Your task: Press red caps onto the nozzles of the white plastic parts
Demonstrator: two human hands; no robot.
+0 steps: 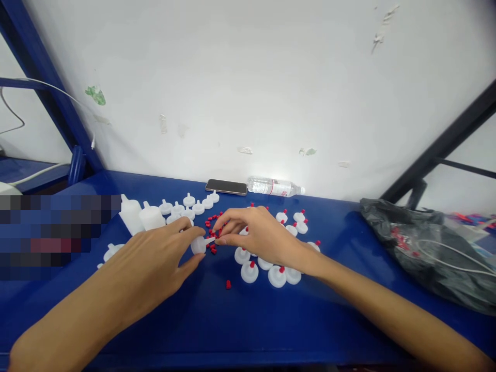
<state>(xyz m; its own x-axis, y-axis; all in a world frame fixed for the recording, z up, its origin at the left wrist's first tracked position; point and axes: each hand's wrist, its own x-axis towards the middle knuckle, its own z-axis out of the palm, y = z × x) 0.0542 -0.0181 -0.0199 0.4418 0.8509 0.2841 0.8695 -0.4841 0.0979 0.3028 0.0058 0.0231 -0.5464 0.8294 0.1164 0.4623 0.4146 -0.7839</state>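
Observation:
A white nozzle lid [198, 245] is pinched between the thumb and fingers of my left hand [166, 253], its spout pointing right. My right hand [258, 232] is closed at the spout's tip; whatever its fingertips hold is hidden. Loose red caps [213, 247] lie in a small pile behind and beneath the fingertips. One red cap [228, 284] lies apart, nearer the front. Several white lids with red tips [249, 272] stand around and under my right hand. White lids without red tips [198, 207] are grouped behind my left hand.
Two white bottles [152, 217] stand left of the lids. Against the wall lie a phone [226, 187] and a clear plastic bottle [271, 186]. A dark plastic bag [437, 253] with red pieces rests at the right of the blue table [248, 325].

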